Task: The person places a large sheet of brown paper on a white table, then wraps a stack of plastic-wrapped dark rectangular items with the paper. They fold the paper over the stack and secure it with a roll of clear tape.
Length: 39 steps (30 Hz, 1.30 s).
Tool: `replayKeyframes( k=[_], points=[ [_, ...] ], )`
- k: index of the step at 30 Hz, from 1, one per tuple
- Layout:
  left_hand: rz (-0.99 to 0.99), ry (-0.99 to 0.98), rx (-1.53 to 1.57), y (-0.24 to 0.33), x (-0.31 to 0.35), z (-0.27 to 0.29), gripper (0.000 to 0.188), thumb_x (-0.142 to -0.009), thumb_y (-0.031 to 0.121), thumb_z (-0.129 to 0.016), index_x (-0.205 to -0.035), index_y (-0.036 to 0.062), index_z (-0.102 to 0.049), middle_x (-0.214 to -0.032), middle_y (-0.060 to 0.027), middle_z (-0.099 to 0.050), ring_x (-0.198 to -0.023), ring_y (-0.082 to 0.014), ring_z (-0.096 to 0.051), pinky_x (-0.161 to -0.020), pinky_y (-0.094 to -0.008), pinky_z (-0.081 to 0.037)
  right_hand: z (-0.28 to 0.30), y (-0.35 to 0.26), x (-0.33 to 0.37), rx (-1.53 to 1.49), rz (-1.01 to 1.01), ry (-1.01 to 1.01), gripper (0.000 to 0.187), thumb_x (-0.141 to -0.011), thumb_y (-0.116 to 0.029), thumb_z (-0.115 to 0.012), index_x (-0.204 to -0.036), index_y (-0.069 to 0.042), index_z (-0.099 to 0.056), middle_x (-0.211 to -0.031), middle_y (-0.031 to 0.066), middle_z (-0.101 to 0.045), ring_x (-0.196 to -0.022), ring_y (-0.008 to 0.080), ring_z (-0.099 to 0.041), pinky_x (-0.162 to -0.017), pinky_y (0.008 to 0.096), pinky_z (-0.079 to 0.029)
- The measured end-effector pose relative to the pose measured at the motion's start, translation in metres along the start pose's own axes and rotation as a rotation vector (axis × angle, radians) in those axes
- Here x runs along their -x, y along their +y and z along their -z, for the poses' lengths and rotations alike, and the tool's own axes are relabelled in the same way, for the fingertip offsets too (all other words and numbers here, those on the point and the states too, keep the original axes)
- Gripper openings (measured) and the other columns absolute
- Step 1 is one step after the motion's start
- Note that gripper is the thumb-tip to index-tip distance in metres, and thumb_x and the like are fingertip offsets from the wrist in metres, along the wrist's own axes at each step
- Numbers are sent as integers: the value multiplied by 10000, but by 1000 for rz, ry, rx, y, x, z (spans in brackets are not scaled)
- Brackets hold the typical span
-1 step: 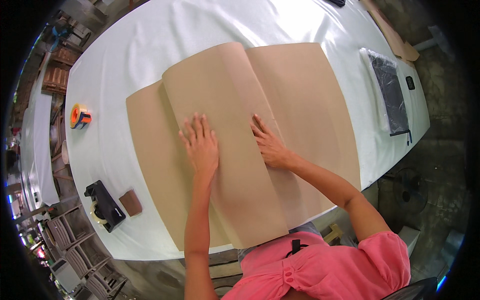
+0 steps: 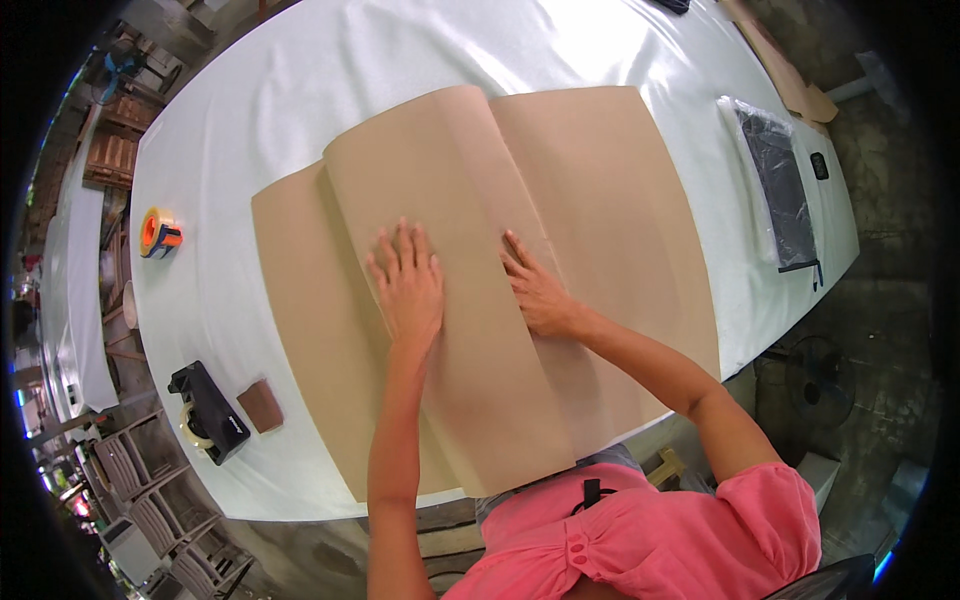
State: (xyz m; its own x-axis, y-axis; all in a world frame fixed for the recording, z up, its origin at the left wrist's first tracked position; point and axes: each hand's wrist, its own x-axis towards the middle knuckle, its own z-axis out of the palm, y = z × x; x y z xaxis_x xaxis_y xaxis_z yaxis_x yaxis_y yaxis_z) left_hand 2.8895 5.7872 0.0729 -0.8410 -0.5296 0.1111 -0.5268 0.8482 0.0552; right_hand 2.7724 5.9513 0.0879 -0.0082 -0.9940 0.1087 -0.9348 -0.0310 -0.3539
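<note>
A large sheet of brown kraft paper [image 2: 640, 220] lies on the white-covered table, with a folded panel [image 2: 440, 160] raised along its middle. My left hand [image 2: 411, 295] rests flat on this panel near its left side, fingers spread and holding nothing. At the panel's right edge lies my right hand [image 2: 540, 298], its fingers stretched out against the fold. Part of its fingertips is hidden by the paper edge, and no grip on the sheet shows.
On the table's left are a roll of tape [image 2: 160, 234], a black tape dispenser [image 2: 209, 412] and a small brown piece [image 2: 261, 406]. To the right lie a dark item in clear plastic [image 2: 775, 190] and a small black device [image 2: 820, 166]. Stacked chairs [image 2: 150, 520] stand lower left.
My left hand has slid slightly to the right over the folded panel. My right hand stays at the panel's edge almost unmoved.
</note>
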Motion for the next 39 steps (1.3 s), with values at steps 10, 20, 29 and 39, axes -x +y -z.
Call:
replayKeyframes(
  k=[10, 20, 29, 39],
  points=[
    [9, -16, 136, 17, -22, -3, 573, -932, 424, -425, -1448, 218, -285, -1522, -7, -208, -1404, -287, -155, -1105, -550, -138, -8, -20, 25, -110, 77, -28, 567, -861, -323, -490, -1384, -128, -389, -1472, 85, -306, -1396, 287, -155, -1145, 532, 8],
    [74, -4, 61, 31, -15, 1, 722, -841, 597, -467, -1446, 246, -290, -1519, 10, -223, -1403, -303, -150, -1101, -559, -136, -63, -98, 146, -305, 320, -10, 378, -785, -209, -521, -1132, -92, -616, -1222, 94, -568, -1206, 280, -448, -1097, 450, -230],
    [72, 65, 23, 24, -15, -9, 710, -852, 594, -435, -1447, 235, -289, -1512, -6, -238, -1398, -316, -162, -1105, -562, -128, 37, -98, 147, -652, -258, -96, 298, -729, 57, -547, -997, -68, -591, -868, 100, -613, -750, 330, -571, -808, 367, -459],
    [27, 116, 188, 10, -17, -9, 722, -842, 562, -482, -1438, 191, -313, -1512, -48, -236, -1402, -331, -133, -1093, -596, -98, -26, -95, 35, -36, -341, 272, 423, -743, -151, -695, -1132, -51, -563, -1134, 92, -568, -1010, 296, -512, -868, 395, -410]
  ],
)
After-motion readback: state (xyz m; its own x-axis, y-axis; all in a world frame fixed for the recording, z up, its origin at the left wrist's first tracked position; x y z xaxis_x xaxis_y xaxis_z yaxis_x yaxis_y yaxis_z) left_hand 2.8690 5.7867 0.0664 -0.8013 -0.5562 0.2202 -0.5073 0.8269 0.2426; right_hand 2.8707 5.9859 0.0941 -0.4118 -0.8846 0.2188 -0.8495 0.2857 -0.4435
